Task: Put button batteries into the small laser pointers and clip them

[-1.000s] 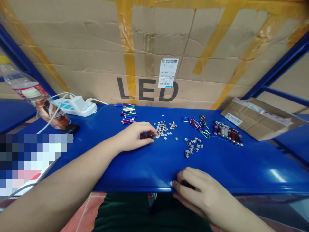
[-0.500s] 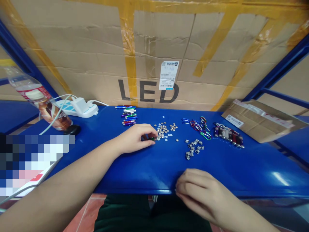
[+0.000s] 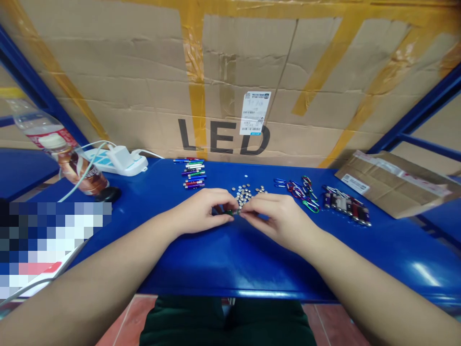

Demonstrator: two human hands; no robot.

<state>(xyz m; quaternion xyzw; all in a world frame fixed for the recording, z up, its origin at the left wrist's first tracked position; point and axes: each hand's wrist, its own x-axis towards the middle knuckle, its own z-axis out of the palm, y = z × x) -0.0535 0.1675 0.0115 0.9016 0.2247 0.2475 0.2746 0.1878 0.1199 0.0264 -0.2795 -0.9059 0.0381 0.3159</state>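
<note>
My left hand (image 3: 203, 211) and my right hand (image 3: 277, 222) meet above the blue table (image 3: 230, 264), just in front of a heap of silver button cells (image 3: 244, 196). My left fingers grip a small green metal tube (image 3: 230, 212), probably a penlight body, which they largely hide. My right thumb and forefinger pinch at its end, and anything small between them is hidden. Behind my right wrist lie multicoloured carabiners (image 3: 301, 193). A pile of small metal parts seen earlier is hidden beneath my right hand.
Coloured metal penlights (image 3: 190, 173) lie at the back left, and dark keychain torches (image 3: 345, 205) lie at the right. A flat cardboard parcel (image 3: 392, 190) sits on the right end, with a power strip (image 3: 115, 162) and tilted plastic bottle (image 3: 61, 154) at the left.
My right hand has moved from the table's front edge up to the middle, reaching the green tube in my left hand. My left hand has stayed nearly still.
</note>
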